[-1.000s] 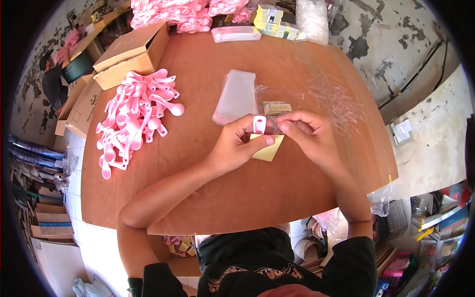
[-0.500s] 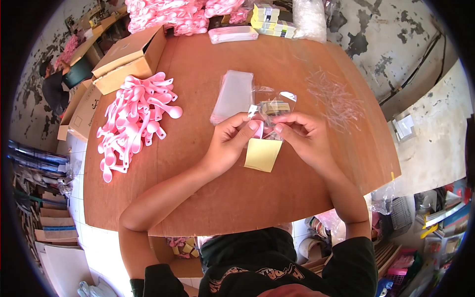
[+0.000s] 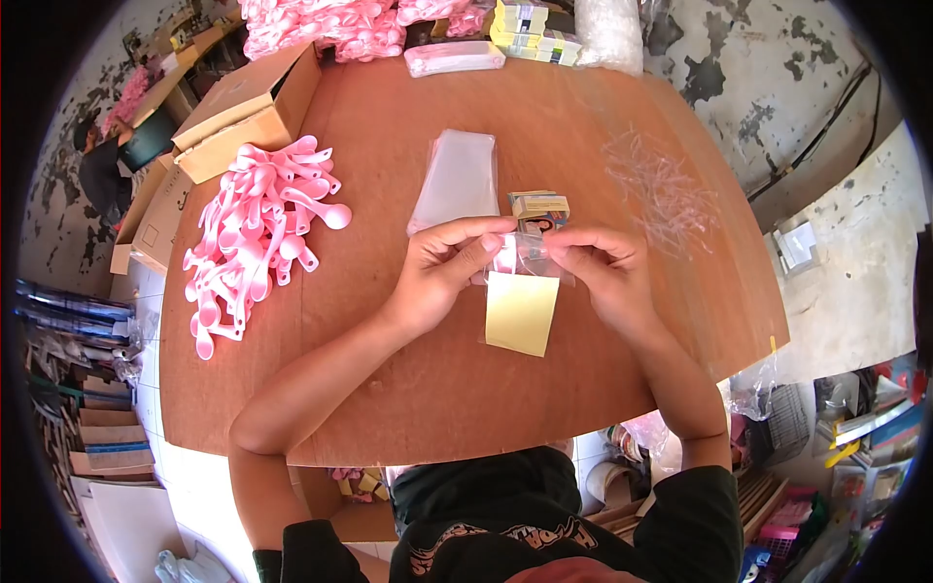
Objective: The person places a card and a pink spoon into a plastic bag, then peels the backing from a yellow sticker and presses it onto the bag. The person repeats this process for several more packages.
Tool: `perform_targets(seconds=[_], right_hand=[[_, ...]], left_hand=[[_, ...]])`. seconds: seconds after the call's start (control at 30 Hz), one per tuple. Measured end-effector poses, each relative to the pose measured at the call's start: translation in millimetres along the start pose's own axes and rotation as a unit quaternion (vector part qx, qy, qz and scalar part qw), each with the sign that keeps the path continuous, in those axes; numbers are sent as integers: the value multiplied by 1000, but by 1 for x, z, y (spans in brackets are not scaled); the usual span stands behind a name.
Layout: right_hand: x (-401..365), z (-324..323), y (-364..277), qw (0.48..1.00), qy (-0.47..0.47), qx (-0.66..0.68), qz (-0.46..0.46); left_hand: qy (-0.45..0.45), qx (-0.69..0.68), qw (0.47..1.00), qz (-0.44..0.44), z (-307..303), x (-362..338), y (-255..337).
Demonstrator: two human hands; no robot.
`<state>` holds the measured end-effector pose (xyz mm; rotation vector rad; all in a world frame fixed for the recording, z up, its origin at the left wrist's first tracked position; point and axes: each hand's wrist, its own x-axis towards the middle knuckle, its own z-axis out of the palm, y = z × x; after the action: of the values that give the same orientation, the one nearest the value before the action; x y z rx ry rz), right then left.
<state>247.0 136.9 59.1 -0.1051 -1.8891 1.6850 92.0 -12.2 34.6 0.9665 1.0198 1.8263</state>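
Observation:
A clear plastic bag (image 3: 530, 255) is pinched between both hands over the middle of the table. My left hand (image 3: 442, 267) grips its left side, my right hand (image 3: 607, 272) its upper right. Inside hang a yellow card (image 3: 522, 313) and, partly hidden by my left fingers, something pink. Just beyond the hands lies a small stack of printed cards (image 3: 540, 206). Left of that stack are flat clear bags (image 3: 457, 180) in a pile. Pink spoons (image 3: 258, 238) are heaped on the left of the table.
Thin clear strips (image 3: 661, 194) lie on the right of the wooden table (image 3: 389, 408). An open cardboard box (image 3: 248, 107) stands at the back left. Packed pink goods (image 3: 321, 29), a clear container (image 3: 455, 58) and card bundles (image 3: 535, 34) line the far edge. Another person (image 3: 102, 175) is at the far left.
The bag's top flap has come down toward me and no longer covers the card stack. The yellow card hangs slightly lower, and my hands have shifted a little.

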Motion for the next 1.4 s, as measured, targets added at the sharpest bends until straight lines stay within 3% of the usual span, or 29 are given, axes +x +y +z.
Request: perform_targets(seconds=[0.33, 0.77, 0.83, 0.97, 1.03, 1.13, 1.23, 1.4], right_hand=[[0, -11, -2, 996, -75, -26, -28], [-2, -7, -8, 989, -93, -92, -67], [-1, -11, -10, 986, -104, -107, -79], [-4, -4, -7, 985, -84, -105, -104], [-5, 1, -5, 986, -73, -109, -101], [-4, 5, 0, 985, -49, -121, -111], [-6, 5, 3, 984, -35, -123, -127], [-9, 0, 5, 979, -45, -123, -156]], left_hand=[[-56, 3, 998, 34, -11, 1, -6], [-44, 40, 997, 43, -12, -1, -7], [-41, -39, 998, 31, -11, 0, -6], [-63, -62, 996, 24, -16, -1, -6], [-79, 53, 995, 37, -21, 0, -5], [-69, 117, 986, 93, -16, 6, -10], [-75, 94, 992, 40, -11, 5, -4], [-112, 112, 986, 47, -9, 8, -4]])
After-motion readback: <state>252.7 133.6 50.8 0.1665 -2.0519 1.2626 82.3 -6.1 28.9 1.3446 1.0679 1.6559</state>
